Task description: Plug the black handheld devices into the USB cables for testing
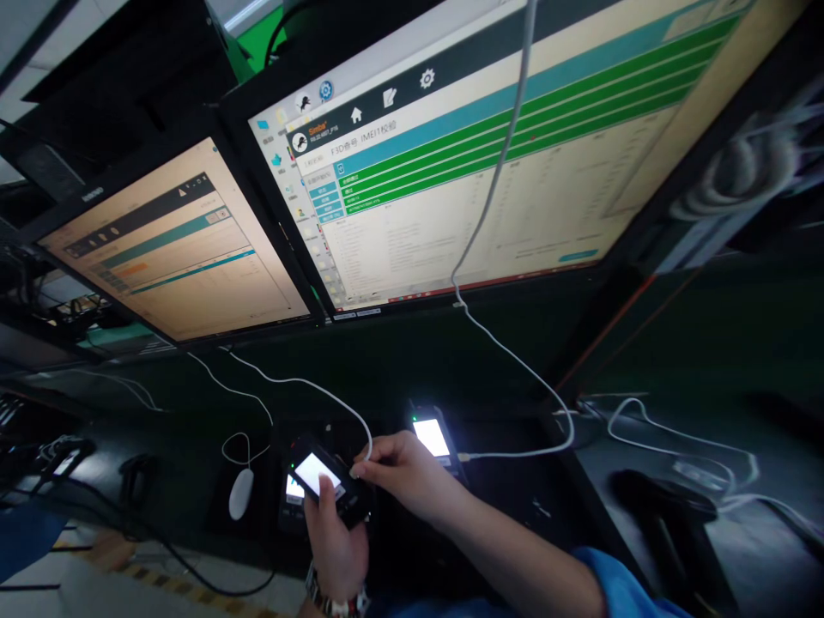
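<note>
My left hand [336, 541] is wrapped round a black handheld device [351, 502] with a lit white screen, its thumb lying on the front. Pinched in the fingers of my right hand [405, 468] is the end of a white cable [309, 384], right at the device's edge; whether its plug is inside cannot be made out. Partly covered by the held device, a second handheld device [294, 487] shows a lit screen. Beyond my right hand lies a third lit device [431, 436], with another white cable [515, 453] joined to its side.
Two monitors [186, 257] [463, 172] stand behind the bench, the right one showing green bars. A white mouse [240, 493] lies left of my hands. A black scanner-like tool [663, 515] and loose white cables [695, 446] are at the right. One cable hangs across the right monitor.
</note>
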A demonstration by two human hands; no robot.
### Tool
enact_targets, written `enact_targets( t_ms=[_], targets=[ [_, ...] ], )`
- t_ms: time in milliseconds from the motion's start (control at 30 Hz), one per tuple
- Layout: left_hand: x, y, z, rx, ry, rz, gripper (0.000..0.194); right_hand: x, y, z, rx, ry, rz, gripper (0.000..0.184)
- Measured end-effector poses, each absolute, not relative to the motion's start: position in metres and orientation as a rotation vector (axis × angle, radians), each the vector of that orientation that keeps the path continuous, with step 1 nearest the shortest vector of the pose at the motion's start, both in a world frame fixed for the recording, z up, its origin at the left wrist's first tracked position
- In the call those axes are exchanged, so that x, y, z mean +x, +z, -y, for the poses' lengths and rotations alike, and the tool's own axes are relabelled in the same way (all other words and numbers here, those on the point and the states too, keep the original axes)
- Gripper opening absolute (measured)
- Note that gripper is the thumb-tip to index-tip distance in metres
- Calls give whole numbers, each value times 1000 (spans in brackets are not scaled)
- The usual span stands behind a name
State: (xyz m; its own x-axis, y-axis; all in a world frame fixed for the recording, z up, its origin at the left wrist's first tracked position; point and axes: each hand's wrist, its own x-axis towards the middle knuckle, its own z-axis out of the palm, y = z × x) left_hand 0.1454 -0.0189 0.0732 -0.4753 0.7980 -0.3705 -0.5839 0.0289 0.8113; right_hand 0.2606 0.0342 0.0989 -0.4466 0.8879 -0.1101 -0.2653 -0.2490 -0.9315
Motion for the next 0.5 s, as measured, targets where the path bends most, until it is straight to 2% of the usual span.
enact_targets(
  t_ms=[233, 400, 500],
  targets=[
    [158, 87, 19, 144, 1691, -1328, 45, 252, 99, -31, -859, 1801, 1061, 29],
    [151, 89, 16, 223, 1624, -1279, 43, 261, 106, -35, -877, 1823, 1186, 32],
    [139, 88, 13, 318, 1584, -1254, 35, 281, 112, -36, -875, 1746, 1346, 36]
  ],
)
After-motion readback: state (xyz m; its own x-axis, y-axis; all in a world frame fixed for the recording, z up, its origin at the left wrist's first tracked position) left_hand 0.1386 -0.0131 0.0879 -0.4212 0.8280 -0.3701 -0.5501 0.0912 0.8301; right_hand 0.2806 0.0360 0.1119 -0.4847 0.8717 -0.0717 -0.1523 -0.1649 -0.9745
